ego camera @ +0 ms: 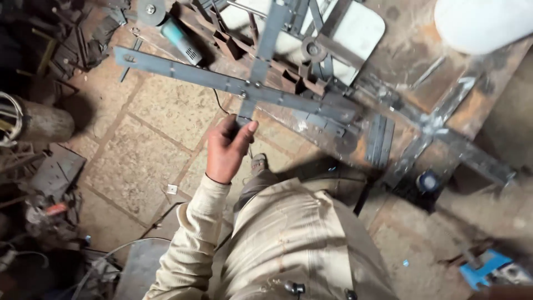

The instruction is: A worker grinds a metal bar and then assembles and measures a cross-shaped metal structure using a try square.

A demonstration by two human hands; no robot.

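The stone floor (144, 150) is the largest open place, free between the scrap pile (50, 183) at its left side and the rusty counter (438, 83) at the right, where a white container (480, 22) stands at the far corner, and I cannot tell what it has inside. The crossed steel bars (244, 86) lie partly on the counter, and their long bar goes out over the counter edge above the floor, near a grinder (172, 30). The left hand (227, 147) is closed around the lower end of the short bar, with the thumb up beside it; the right hand is not in view.
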